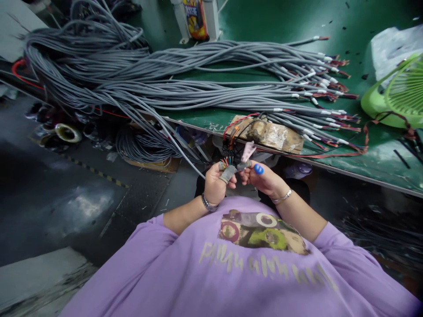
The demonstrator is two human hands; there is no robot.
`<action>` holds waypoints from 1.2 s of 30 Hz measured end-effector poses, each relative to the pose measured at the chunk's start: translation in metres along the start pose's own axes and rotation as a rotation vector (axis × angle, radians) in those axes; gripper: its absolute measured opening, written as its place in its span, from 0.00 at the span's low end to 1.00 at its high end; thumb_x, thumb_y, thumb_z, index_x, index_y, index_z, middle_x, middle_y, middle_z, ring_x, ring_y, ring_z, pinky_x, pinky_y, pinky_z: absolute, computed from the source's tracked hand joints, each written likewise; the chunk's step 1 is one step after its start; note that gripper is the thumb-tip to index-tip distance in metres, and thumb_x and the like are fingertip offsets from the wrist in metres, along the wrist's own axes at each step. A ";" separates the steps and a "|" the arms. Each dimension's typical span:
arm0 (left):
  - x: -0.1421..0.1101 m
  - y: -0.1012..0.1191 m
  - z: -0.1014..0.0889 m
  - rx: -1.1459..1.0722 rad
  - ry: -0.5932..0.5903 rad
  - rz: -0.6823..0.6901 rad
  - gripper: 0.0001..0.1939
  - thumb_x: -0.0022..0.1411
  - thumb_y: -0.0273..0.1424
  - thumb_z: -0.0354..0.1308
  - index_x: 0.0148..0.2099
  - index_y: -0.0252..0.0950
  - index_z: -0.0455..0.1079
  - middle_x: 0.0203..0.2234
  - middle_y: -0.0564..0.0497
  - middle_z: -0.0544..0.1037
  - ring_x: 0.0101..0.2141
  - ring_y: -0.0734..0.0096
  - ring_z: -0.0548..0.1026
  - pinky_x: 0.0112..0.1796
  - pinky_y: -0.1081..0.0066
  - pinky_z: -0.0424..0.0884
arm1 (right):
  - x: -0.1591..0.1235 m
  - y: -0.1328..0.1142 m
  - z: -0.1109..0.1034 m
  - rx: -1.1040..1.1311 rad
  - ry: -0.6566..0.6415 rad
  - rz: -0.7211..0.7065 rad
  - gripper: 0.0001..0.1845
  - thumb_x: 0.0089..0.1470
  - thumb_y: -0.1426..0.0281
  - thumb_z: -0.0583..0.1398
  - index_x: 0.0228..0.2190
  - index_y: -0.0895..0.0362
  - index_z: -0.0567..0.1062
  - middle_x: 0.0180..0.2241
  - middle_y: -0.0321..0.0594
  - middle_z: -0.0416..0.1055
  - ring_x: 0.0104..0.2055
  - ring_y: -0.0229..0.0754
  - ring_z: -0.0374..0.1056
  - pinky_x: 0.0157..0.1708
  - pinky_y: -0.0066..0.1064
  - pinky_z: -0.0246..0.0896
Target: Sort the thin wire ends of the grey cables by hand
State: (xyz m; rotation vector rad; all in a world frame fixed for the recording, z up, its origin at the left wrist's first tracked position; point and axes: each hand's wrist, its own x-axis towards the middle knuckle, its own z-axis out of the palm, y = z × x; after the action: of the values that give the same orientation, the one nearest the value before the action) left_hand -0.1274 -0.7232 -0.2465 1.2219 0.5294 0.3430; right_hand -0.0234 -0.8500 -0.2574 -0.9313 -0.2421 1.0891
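Observation:
In front of my purple shirt, both hands are raised near the table's front edge. My left hand [216,181] is closed round the end of a grey cable [191,164], whose thin coloured wires [227,162] fan out above the fingers. Grey wrapping covers some fingertips on both hands. My right hand [261,178] pinches close beside those wires, with a blue ring [258,169] on one finger; what lies between its fingertips is too small to make out. Just behind the fingers stands a pale pink clip-like piece [248,151], among dark and orange leads.
Bundles of grey cables [185,94] with stripped ends lie across the green table [280,22]. A taped wooden block [277,135] sits at its front edge. At right is a green fan [403,90]; a coiled cable [142,147] and wire spools [68,132] lie below left.

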 end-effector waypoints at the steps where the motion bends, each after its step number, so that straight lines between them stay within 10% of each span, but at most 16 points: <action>1: 0.001 0.000 0.000 -0.002 0.001 0.003 0.20 0.52 0.47 0.66 0.32 0.36 0.66 0.17 0.58 0.73 0.13 0.81 0.67 0.15 0.81 0.63 | -0.003 0.003 0.001 -0.045 0.006 -0.029 0.28 0.32 0.51 0.74 0.30 0.57 0.76 0.26 0.35 0.71 0.26 0.35 0.64 0.27 0.28 0.64; 13: -0.003 -0.007 -0.002 0.055 -0.132 -0.028 0.20 0.51 0.46 0.68 0.33 0.35 0.69 0.18 0.56 0.75 0.15 0.80 0.69 0.17 0.79 0.68 | 0.001 0.006 0.022 -0.064 0.191 -0.156 0.21 0.37 0.59 0.75 0.25 0.57 0.73 0.19 0.31 0.67 0.20 0.32 0.58 0.22 0.27 0.53; 24: 0.005 0.005 0.006 -0.131 0.034 -0.055 0.19 0.48 0.44 0.68 0.30 0.36 0.66 0.16 0.58 0.72 0.13 0.81 0.66 0.14 0.80 0.61 | 0.002 0.007 0.012 -0.028 0.186 -0.093 0.20 0.35 0.62 0.75 0.20 0.56 0.70 0.17 0.29 0.63 0.20 0.32 0.56 0.21 0.26 0.54; 30: 0.001 0.010 0.009 -0.112 0.003 -0.033 0.19 0.49 0.45 0.67 0.30 0.36 0.66 0.15 0.58 0.71 0.12 0.81 0.65 0.13 0.80 0.61 | 0.012 -0.008 0.003 0.156 0.221 -0.016 0.25 0.42 0.47 0.69 0.28 0.54 0.73 0.24 0.33 0.70 0.22 0.33 0.58 0.21 0.26 0.58; 36: 0.002 0.006 0.014 -0.083 -0.039 0.003 0.19 0.51 0.45 0.67 0.31 0.36 0.65 0.16 0.59 0.72 0.14 0.80 0.68 0.14 0.81 0.63 | 0.022 -0.009 0.010 -0.251 0.422 -0.388 0.28 0.42 0.43 0.67 0.21 0.55 0.70 0.18 0.31 0.63 0.20 0.32 0.53 0.20 0.27 0.49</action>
State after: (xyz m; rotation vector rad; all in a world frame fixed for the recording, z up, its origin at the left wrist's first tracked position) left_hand -0.1180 -0.7310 -0.2374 1.1466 0.4756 0.3403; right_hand -0.0128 -0.8280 -0.2498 -1.2539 -0.2015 0.4954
